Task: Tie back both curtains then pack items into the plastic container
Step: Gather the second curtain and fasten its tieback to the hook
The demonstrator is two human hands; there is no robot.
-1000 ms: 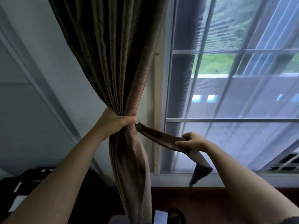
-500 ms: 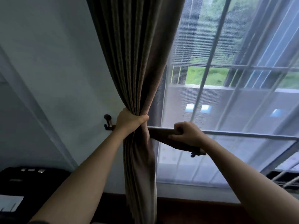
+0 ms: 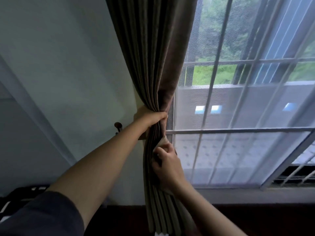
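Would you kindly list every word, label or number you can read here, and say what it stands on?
None can be read.
The curtain, gripped by the left hand, and the tieback, pinched by the right hand, bear no print.
The pale patches on the black object at lower left are too blurred to read.
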